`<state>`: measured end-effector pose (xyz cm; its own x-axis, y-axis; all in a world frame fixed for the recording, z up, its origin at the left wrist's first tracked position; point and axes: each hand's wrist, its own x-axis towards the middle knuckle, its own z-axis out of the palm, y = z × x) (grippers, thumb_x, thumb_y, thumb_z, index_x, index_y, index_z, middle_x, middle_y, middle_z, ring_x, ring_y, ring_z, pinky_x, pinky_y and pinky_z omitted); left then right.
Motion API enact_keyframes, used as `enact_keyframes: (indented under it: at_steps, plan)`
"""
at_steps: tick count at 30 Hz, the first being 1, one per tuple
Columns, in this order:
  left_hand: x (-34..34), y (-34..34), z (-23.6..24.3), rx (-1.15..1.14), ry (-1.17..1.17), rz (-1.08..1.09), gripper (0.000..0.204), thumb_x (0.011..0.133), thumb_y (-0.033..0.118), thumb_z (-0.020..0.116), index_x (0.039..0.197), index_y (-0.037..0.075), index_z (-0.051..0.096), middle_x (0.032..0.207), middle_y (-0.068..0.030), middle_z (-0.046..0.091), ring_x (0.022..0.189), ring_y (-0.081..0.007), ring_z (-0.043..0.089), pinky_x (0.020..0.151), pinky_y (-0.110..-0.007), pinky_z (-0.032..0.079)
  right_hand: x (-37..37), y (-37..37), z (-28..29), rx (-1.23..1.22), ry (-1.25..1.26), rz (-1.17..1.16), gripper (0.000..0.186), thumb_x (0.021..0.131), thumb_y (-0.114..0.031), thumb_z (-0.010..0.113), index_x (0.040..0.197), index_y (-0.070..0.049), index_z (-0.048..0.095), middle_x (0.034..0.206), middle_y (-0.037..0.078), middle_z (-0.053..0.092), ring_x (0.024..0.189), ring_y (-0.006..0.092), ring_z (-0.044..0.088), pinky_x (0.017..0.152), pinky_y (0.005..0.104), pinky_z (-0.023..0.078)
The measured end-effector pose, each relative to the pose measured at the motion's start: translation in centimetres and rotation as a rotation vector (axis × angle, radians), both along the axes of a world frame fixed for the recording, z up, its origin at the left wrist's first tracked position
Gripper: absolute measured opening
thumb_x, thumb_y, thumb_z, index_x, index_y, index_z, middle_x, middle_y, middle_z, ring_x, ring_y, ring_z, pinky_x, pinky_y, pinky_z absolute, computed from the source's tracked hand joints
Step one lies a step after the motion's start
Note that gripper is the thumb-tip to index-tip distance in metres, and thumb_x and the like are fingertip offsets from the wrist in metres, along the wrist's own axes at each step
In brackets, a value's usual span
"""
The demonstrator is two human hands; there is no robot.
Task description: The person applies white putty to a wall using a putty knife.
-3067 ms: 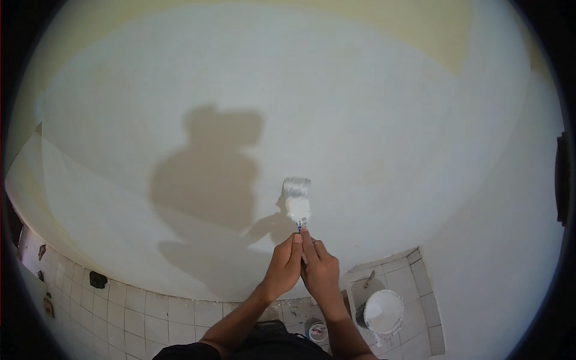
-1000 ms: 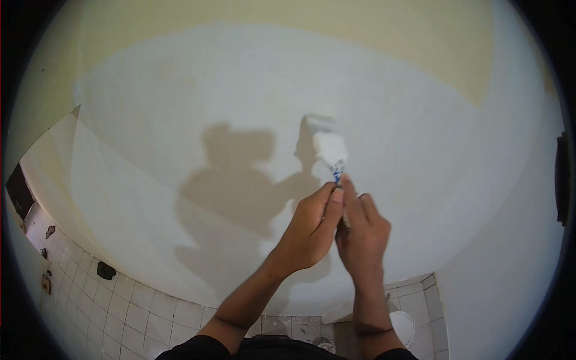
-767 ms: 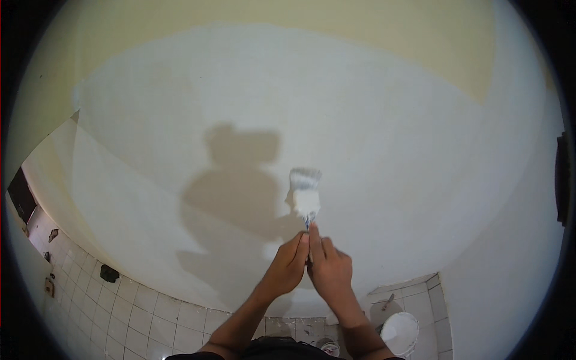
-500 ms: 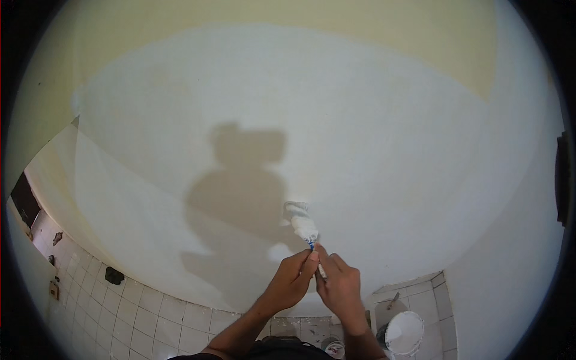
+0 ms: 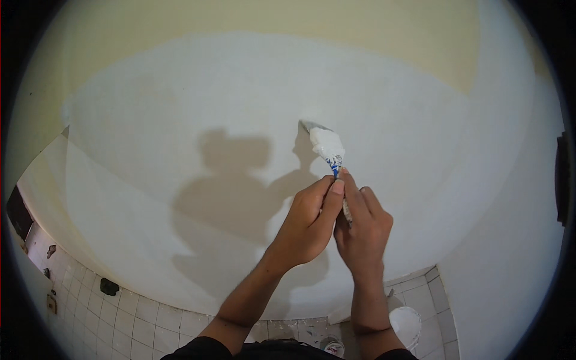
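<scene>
Both my hands grip the handle of a flat paintbrush [image 5: 327, 142] with a blue-marked neck and a thick coat of white paint. My left hand [image 5: 306, 225] is closed on it with the thumb along the handle. My right hand [image 5: 364, 237] is closed beside it, index finger reaching up the handle. The bristle tip is at the white middle area of the wall [image 5: 420, 150], just right of my head's shadow. A pale yellow band [image 5: 276, 18] runs above the white area.
A tiled floor [image 5: 150, 327] curves along the wall's foot, with a dark lump [image 5: 109, 287] at the left. A white bucket [image 5: 405, 324] stands at the lower right beside a smaller container [image 5: 333, 346]. A plain side wall [image 5: 498, 270] rises on the right. A dark opening [image 5: 18, 213] shows at the far left.
Since half a second ago, both my hands and the brush have moved up the wall and slightly right, retracing a similar position from one second ago. The grip looks the same.
</scene>
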<state>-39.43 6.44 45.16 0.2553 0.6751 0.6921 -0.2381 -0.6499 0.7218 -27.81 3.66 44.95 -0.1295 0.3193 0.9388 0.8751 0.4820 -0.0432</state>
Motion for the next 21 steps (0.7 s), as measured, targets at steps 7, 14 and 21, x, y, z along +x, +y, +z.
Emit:
enact_keyframes:
  at_steps: [7,14,21]
  plan:
    - [-1.8,0.4,-9.9,-0.13,0.007,0.106,0.028,0.105,0.02,0.037,0.09,-0.001,0.047,0.072,-0.0086,0.048,0.064,-0.0145,0.042,0.06,-0.032,0.04,-2.5,0.5,-9.4,-0.134,-0.05,-0.072,0.059,0.07,0.0,0.068,0.129,0.0,0.057,0.088,0.011,0.062,0.058,0.0219,0.06,0.049,0.0318,0.048]
    - [-4.1,-3.4,-13.6,-0.409,0.108,0.013,0.031,0.105,0.022,0.04,0.093,-0.003,0.052,0.073,-0.0078,0.052,0.067,-0.0124,0.047,0.061,-0.03,0.041,-2.5,-3.7,-11.8,-0.529,0.011,0.104,0.061,0.069,0.002,0.071,0.128,-0.001,0.058,0.079,0.011,0.057,0.057,0.0271,0.058,0.05,0.0357,0.047]
    - [-2.0,-2.4,-8.4,-0.225,0.189,0.088,0.028,0.103,0.02,0.047,0.092,-0.004,0.055,0.071,-0.002,0.05,0.07,-0.0091,0.044,0.064,-0.029,0.041,-0.4,-1.3,-9.9,-0.291,0.117,0.128,0.055,0.073,0.0,0.068,0.128,-0.002,0.059,0.074,0.01,0.053,0.055,0.0238,0.055,0.048,0.0348,0.044]
